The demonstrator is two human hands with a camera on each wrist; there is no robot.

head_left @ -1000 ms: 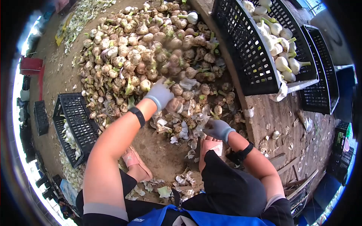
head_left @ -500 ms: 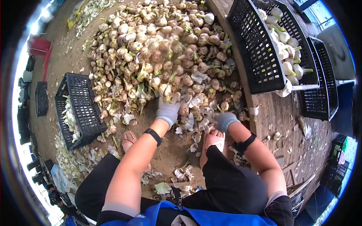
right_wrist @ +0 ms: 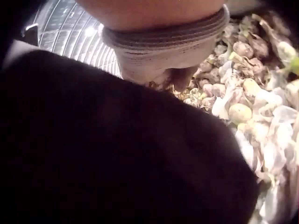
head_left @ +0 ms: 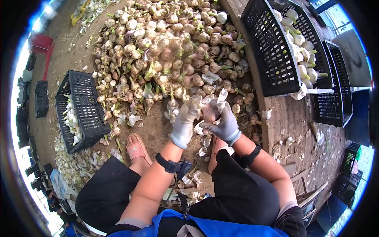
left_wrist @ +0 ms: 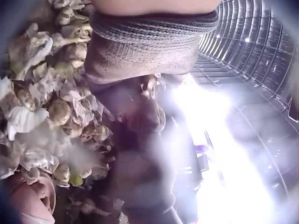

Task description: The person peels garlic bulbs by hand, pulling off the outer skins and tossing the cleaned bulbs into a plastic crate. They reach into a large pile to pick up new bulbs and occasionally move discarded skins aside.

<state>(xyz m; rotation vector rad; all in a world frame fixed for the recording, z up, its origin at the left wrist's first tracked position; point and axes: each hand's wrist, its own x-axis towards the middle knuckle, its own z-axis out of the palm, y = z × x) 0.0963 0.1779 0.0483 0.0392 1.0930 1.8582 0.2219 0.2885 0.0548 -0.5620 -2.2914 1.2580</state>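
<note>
In the head view both gloved hands meet low in front of the pile. Between them is a garlic bulb (head_left: 209, 113), pinkish brown with papery skin. My right hand (head_left: 227, 125) grips its right side, thumb below and fingers above. The fingers of my left hand (head_left: 184, 125) are curled at its left side. A pale flap of loose skin (head_left: 222, 97) stands up by the right fingertips. Both wrist views show mainly the glove cuffs; the left glove (left_wrist: 145, 53) and right glove (right_wrist: 163, 56) hide most of the fingers.
A large heap of unpeeled garlic (head_left: 158, 47) spreads ahead. A black crate (head_left: 272, 59) with whiter bulbs stands right on boards (head_left: 304, 154); another crate (head_left: 89, 106) sits left, white bulbs (head_left: 71, 120) beside it. Skins litter the ground around the sandalled feet (head_left: 138, 150).
The left hand reached into the pile, drew back with a garlic bulb, then came in toward the right hand. The right hand rose slightly left to meet it, and both now hold a bulb.
</note>
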